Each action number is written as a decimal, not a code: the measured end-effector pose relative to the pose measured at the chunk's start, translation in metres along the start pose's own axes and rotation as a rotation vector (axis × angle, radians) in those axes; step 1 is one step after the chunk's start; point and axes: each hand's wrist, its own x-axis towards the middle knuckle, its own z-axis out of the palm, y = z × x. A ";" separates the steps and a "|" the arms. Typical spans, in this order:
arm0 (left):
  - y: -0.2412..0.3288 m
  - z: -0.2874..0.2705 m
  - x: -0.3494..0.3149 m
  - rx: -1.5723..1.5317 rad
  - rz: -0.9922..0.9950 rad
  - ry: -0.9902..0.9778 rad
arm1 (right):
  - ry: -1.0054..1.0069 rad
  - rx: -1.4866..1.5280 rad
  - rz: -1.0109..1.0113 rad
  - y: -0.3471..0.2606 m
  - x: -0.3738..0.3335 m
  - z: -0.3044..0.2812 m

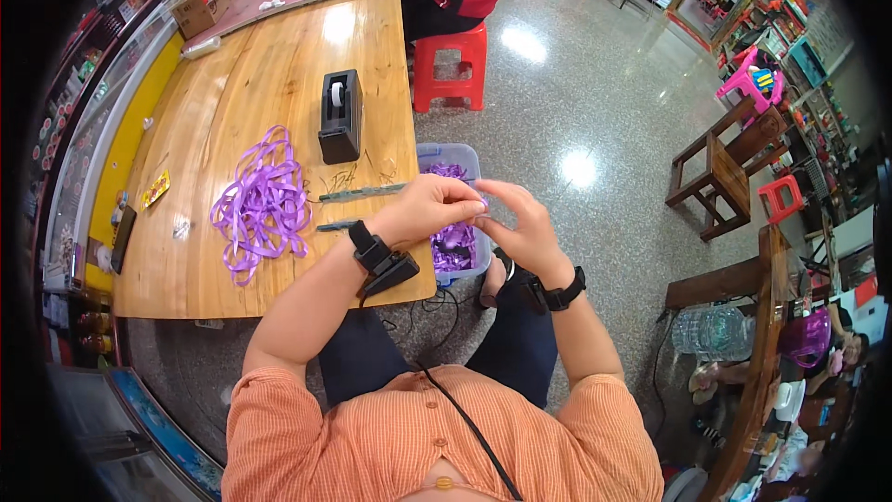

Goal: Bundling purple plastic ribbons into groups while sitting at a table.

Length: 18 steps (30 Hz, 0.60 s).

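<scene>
Hands (423,207) meeting over bin (464,154) — purple ribbon pile (257,197) on table (269,65).

A wooden chair (728,175) stands near a small red stool (782,188).

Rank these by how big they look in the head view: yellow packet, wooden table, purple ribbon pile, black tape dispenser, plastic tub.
1. Wooden table
2. Purple ribbon pile and plastic tub: unsure, as the tub is partly hidden
3. Black tape dispenser
4. Yellow packet
</scene>
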 end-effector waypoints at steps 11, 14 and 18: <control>0.008 -0.009 -0.003 0.023 0.022 -0.079 | 0.056 0.275 0.543 0.047 -0.019 -0.056; 0.010 -0.012 -0.004 0.152 0.008 -0.032 | 0.196 0.240 0.625 0.078 -0.031 -0.079; 0.009 -0.013 -0.002 0.098 -0.066 -0.053 | 0.278 0.226 0.697 0.105 -0.043 -0.098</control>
